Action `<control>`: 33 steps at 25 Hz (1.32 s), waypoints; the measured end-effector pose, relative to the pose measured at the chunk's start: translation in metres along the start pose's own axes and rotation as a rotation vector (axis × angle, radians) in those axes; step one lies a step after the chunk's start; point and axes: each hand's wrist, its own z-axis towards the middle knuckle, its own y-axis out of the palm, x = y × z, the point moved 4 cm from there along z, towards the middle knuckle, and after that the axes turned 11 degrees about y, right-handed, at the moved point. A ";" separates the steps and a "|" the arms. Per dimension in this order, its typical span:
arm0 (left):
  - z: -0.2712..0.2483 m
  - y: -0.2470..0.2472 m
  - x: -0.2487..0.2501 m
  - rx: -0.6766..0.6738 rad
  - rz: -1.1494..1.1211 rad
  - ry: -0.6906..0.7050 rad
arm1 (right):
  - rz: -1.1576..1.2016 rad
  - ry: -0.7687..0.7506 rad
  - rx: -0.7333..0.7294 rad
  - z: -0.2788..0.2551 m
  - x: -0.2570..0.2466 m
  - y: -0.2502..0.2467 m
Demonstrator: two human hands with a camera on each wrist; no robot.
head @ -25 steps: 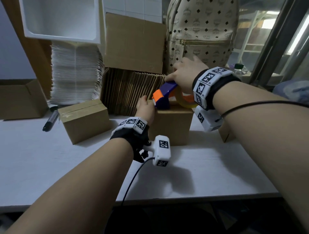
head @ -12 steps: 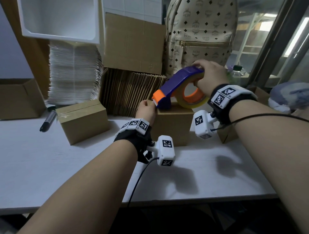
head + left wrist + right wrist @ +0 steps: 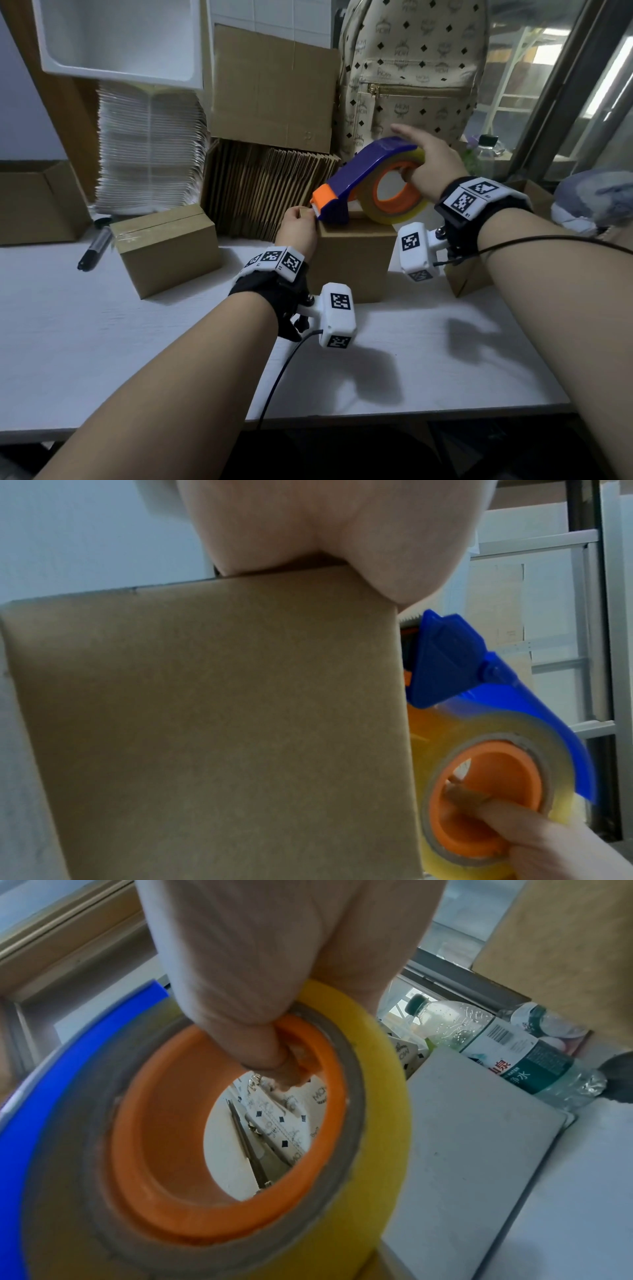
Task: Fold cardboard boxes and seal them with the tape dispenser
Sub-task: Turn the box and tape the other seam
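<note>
The right hand (image 3: 426, 164) grips the tape dispenser (image 3: 368, 178) through its orange core, its cutter end resting on the top left edge of the box (image 3: 352, 260) standing mid-table (image 3: 102, 342). The left hand (image 3: 299, 229) clasps that same top corner. A second box (image 3: 168, 248) sits to the left.

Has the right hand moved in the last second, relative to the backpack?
Yes. The right hand, gripping the tape dispenser, has swung right and slightly down, off the backpack pocket's left side, tilting the roll up behind the box.
</note>
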 end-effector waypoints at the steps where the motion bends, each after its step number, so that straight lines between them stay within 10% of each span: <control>1: 0.000 -0.001 0.001 0.001 0.018 0.010 | 0.002 0.003 0.004 0.001 0.001 0.001; 27: -0.004 -0.078 -0.004 0.057 0.269 0.060 | 0.125 0.036 0.053 -0.018 -0.046 0.039; 33: 0.005 -0.089 0.011 -0.117 0.282 0.055 | 0.187 0.030 -0.016 -0.028 -0.057 0.047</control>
